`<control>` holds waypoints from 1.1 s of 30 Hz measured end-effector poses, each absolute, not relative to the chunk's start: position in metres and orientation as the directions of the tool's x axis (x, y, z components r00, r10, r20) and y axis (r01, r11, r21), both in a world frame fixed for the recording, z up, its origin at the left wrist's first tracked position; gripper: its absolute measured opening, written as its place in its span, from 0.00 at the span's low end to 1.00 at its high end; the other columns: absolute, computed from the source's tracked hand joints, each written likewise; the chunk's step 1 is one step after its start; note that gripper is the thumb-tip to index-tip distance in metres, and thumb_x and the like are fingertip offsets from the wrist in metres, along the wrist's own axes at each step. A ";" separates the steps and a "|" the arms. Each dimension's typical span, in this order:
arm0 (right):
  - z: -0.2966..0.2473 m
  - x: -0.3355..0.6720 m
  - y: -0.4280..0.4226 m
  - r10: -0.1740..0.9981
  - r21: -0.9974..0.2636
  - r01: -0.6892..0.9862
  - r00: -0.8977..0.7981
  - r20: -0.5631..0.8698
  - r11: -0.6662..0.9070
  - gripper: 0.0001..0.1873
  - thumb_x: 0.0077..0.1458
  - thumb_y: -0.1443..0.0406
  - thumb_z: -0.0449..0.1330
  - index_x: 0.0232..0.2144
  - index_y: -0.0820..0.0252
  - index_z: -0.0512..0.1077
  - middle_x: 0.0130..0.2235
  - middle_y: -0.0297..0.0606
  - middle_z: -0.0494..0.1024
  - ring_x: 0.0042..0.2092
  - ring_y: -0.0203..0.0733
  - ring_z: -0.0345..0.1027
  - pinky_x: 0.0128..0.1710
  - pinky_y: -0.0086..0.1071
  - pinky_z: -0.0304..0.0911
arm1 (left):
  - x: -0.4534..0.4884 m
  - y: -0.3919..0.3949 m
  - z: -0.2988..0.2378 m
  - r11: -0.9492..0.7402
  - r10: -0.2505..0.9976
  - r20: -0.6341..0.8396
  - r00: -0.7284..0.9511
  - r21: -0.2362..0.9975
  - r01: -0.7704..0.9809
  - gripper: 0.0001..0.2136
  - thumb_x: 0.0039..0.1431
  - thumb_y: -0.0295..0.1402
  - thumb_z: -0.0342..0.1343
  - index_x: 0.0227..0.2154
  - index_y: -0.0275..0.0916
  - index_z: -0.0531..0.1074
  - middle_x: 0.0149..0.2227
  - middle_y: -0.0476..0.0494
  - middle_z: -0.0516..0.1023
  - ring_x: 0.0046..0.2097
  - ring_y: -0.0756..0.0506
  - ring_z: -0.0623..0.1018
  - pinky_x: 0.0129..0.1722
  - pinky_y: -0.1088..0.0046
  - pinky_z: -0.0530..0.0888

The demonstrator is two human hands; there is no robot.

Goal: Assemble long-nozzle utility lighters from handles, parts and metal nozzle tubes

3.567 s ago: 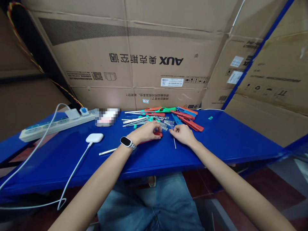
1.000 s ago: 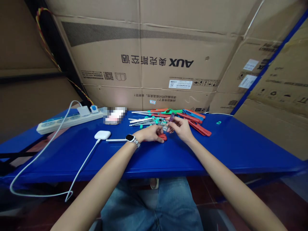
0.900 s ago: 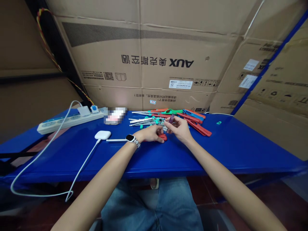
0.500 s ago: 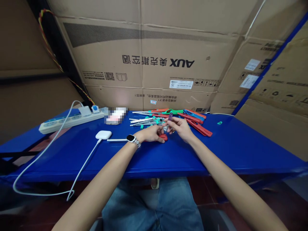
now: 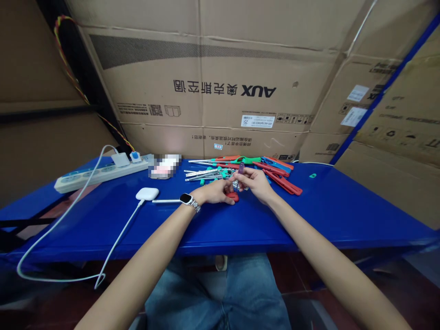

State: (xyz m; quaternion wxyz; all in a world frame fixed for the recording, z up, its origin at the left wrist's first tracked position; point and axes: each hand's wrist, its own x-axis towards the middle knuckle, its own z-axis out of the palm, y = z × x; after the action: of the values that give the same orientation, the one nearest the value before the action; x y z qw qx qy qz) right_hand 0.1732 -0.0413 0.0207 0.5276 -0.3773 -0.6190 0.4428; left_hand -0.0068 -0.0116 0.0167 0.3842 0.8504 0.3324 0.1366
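Observation:
My left hand, wearing a watch at the wrist, presses down on a red lighter. A thin metal tube lies on the table and runs in under that wrist. In my right hand, closed beside the left, an upright screwdriver is gripped by its purple handle; its tip is hidden among the fingers. Just beyond both hands lies a pile of silver metal tubes with teal ends. Red lighter casings lie to the right of the pile, beside a green-handled lighter.
A power strip and a white earphone case on a cable occupy the table's left side. A pixelated object sits at the back. Cardboard walls the rear. One small green piece lies at right.
Both hands stay in nearly the same place. The purple screwdriver handle has shifted very slightly, still in the right hand; the camera view has moved a little.

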 end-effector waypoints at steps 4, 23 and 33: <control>0.020 0.170 -0.042 0.925 -0.937 0.032 -0.176 0.336 0.347 0.21 0.45 0.48 0.68 0.31 0.60 0.77 0.25 0.32 0.76 0.21 0.33 0.62 0.21 0.29 0.61 | -0.007 -0.011 0.016 -0.491 0.679 -0.023 0.734 0.729 0.477 0.16 0.45 0.39 0.65 0.32 0.38 0.66 0.30 0.51 0.70 0.32 0.48 0.70 0.34 0.71 0.66; 0.023 0.168 -0.047 0.938 -0.946 -0.024 -0.124 0.323 0.322 0.25 0.39 0.46 0.70 0.29 0.57 0.69 0.26 0.33 0.79 0.23 0.38 0.72 0.23 0.31 0.68 | -0.008 -0.012 0.016 -0.499 0.661 -0.012 0.750 0.739 0.452 0.17 0.46 0.41 0.64 0.34 0.38 0.66 0.30 0.52 0.69 0.32 0.49 0.69 0.33 0.72 0.66; 0.017 0.160 -0.049 0.931 -0.931 -0.027 0.007 0.364 0.364 0.27 0.37 0.48 0.73 0.26 0.54 0.62 0.20 0.28 0.74 0.18 0.35 0.64 0.19 0.30 0.61 | -0.008 -0.011 0.016 -0.499 0.690 -0.026 0.724 0.707 0.501 0.16 0.46 0.39 0.65 0.34 0.37 0.67 0.30 0.51 0.68 0.31 0.49 0.67 0.32 0.72 0.65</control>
State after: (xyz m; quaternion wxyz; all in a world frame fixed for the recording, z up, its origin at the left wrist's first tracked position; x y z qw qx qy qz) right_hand 0.1598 -0.0487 0.0171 0.5913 -0.3922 -0.5765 0.4052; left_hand -0.0077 -0.0115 0.0162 0.3597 0.8558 0.3479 0.1308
